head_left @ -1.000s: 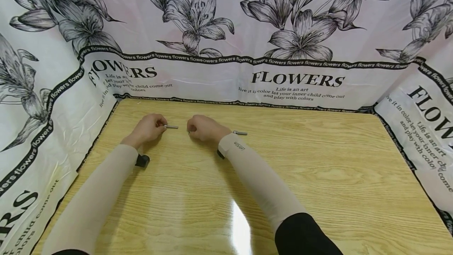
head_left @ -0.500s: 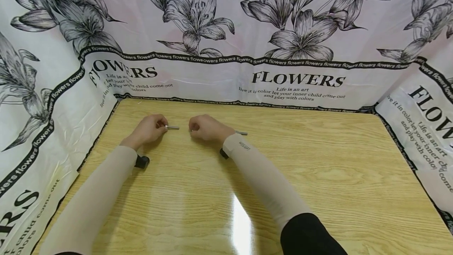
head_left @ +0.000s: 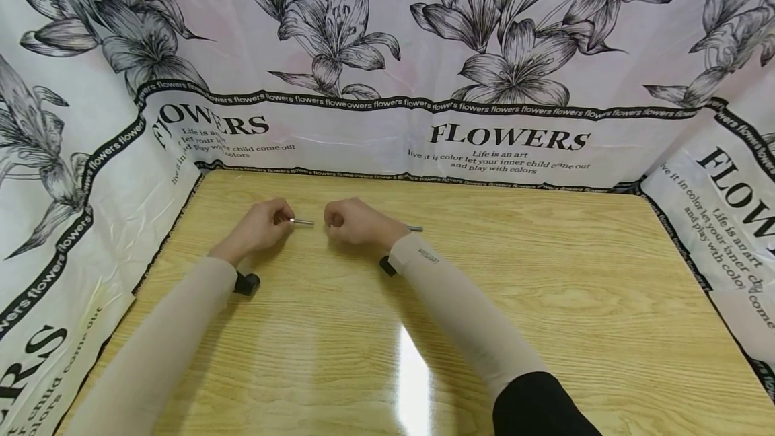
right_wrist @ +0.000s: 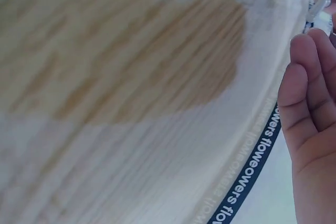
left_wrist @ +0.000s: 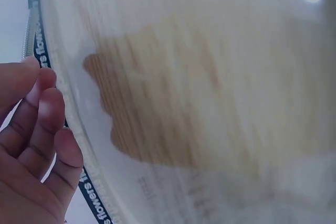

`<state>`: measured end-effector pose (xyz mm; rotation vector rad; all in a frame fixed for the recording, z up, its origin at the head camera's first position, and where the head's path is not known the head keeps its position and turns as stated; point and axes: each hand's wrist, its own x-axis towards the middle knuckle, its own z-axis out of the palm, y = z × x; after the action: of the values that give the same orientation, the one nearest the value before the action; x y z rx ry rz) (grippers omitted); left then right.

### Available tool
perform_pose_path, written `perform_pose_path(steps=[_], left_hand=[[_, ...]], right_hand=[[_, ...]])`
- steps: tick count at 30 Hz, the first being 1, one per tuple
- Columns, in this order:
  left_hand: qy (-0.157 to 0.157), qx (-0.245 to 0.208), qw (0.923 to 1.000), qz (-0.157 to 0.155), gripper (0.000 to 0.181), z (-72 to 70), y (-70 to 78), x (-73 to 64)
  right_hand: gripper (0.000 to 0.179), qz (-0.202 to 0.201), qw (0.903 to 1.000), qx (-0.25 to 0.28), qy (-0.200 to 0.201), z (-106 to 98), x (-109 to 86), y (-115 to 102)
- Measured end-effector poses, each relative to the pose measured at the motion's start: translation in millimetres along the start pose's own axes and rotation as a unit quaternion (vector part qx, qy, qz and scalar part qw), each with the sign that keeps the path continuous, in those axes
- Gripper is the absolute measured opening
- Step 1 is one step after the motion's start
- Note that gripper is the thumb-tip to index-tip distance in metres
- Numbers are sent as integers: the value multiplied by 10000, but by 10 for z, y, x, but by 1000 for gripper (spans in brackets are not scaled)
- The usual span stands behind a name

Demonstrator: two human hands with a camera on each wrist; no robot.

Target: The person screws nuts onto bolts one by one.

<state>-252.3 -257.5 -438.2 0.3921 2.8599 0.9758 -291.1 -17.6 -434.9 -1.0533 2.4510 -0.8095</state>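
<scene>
In the head view my left hand (head_left: 262,226) pinches a slim silver bolt (head_left: 303,222) by one end, and its free end points toward my right hand. Thread shows on the bolt (left_wrist: 28,38) in the left wrist view, just past the thumb and fingertips. My right hand (head_left: 363,223) is a short gap to the right, its fingers curled in toward the thumb. I cannot tell whether a small piece sits between those fingertips. Another silver bolt (head_left: 415,228) lies on the table behind the right wrist, which hides part of it.
The wood-grain table (head_left: 545,288) runs beneath both arms. A white floral cloth (head_left: 387,133) stands up along its back and sides. Black wrist cameras sit under both wrists, and a glare patch (head_left: 413,382) shines near the front.
My left hand has shifted slightly right and nearer with its bolt, narrowing the gap to my right hand. My right hand has edged right, and its wrist covers more of the lying bolt.
</scene>
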Motion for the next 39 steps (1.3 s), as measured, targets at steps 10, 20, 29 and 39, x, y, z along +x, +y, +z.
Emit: perform_pose_path(steps=[10,20,29,39], left_hand=[[104,-188,9996,201,7,96,158,-45],[279,-702,9961,450,7,210,297,-116],[469,-885,9937,497,7,313,401,-145],[694,-1404,9861,555,6,410,581,-203]], right_hand=[[15,33,9997,116,199,-38,-158,-6],[10,-42,9970,388,667,-38,-377,49],[9,-74,9935,488,1026,-43,-539,111],[21,-370,9867,772,1379,-62,-753,148]])
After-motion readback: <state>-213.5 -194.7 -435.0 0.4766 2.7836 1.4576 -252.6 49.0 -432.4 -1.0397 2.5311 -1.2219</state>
